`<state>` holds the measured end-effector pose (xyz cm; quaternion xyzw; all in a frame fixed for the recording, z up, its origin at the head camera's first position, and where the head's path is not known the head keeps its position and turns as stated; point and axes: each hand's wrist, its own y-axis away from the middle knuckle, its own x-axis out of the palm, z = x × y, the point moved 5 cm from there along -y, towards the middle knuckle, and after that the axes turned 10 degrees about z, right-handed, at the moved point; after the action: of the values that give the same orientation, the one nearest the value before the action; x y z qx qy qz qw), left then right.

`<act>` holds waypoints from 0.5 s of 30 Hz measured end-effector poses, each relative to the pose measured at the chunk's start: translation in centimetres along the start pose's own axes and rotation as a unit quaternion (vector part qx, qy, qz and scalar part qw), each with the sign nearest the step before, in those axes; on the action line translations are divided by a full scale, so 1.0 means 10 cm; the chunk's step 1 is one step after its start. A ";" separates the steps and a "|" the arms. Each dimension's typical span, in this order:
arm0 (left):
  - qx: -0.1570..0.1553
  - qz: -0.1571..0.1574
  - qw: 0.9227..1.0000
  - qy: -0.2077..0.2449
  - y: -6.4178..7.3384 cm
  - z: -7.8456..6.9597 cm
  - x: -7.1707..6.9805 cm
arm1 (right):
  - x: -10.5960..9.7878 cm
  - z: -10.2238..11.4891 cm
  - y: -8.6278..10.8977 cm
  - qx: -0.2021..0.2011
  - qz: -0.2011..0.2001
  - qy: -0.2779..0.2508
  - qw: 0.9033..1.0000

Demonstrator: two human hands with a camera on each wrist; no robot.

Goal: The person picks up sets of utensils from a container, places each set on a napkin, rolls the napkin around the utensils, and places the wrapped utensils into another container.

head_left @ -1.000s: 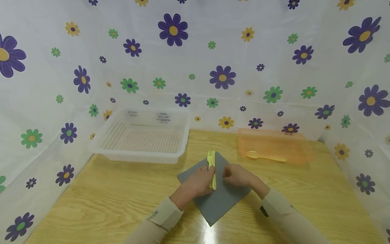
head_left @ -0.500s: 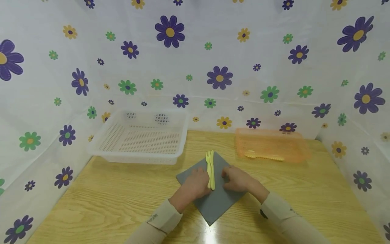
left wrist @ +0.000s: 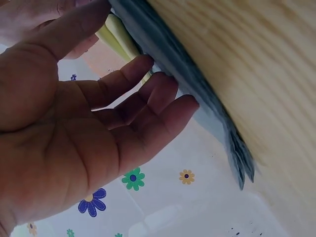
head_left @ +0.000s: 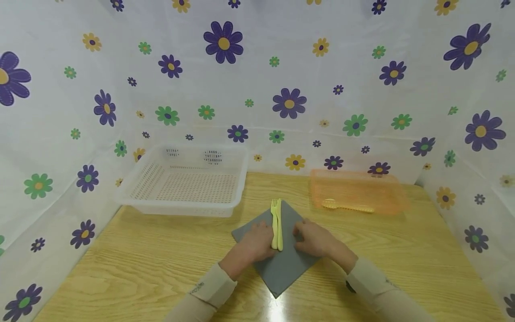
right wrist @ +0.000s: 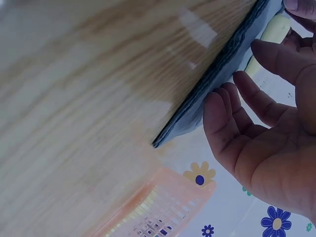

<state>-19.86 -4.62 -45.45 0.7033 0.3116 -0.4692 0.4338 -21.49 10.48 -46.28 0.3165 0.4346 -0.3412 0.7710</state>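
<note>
A folded grey cloth napkin (head_left: 281, 273) lies turned cornerwise on the table. On it, a pale yellow fork (head_left: 275, 221) and a matching knife (head_left: 279, 230) lie side by side, tops toward the back. My left hand (head_left: 255, 243) rests on the napkin just left of their handles; in the left wrist view its loosely bent fingertips touch the cloth. To the right of the cutlery, my right hand (head_left: 315, 239) touches the napkin with relaxed, bent fingers (right wrist: 217, 106). Neither hand visibly grips anything. The left hand partly hides the napkin's left side.
Back left stands a white perforated basket (head_left: 185, 209). At the back right is an orange basket (head_left: 362, 179) with a yellow slotted spoon (head_left: 350, 206) in it. A flowered sheet (head_left: 265, 67) closes off the back and sides of the wooden table (head_left: 132, 268).
My left hand has let go of the fork and knife and drawn slightly left of them. The right hand's fingers have loosened and come down on the napkin.
</note>
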 end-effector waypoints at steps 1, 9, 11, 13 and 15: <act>-0.001 0.005 1.000 -0.003 0.00 0.00 0.00 | -0.01 0.00 0.01 -0.004 -0.006 0.002 1.000; -0.005 0.031 0.999 -0.026 0.03 -0.01 -0.04 | -0.13 -0.08 0.09 0.009 -0.039 -0.006 0.999; -0.002 0.026 0.999 -0.026 0.04 -0.02 -0.05 | -0.20 -0.10 0.12 0.014 -0.050 -0.015 0.999; 0.009 0.010 1.000 -0.023 0.04 -0.03 -0.09 | -0.28 -0.13 0.15 0.010 -0.063 -0.023 0.998; 0.021 -0.008 1.000 -0.021 0.04 -0.05 -0.13 | -0.36 -0.16 0.20 0.001 -0.077 -0.035 0.996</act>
<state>-19.80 -4.33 -44.04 0.6996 0.2984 -0.4939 0.4213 -22.08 13.78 -43.40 0.2710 0.4302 -0.4110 0.7567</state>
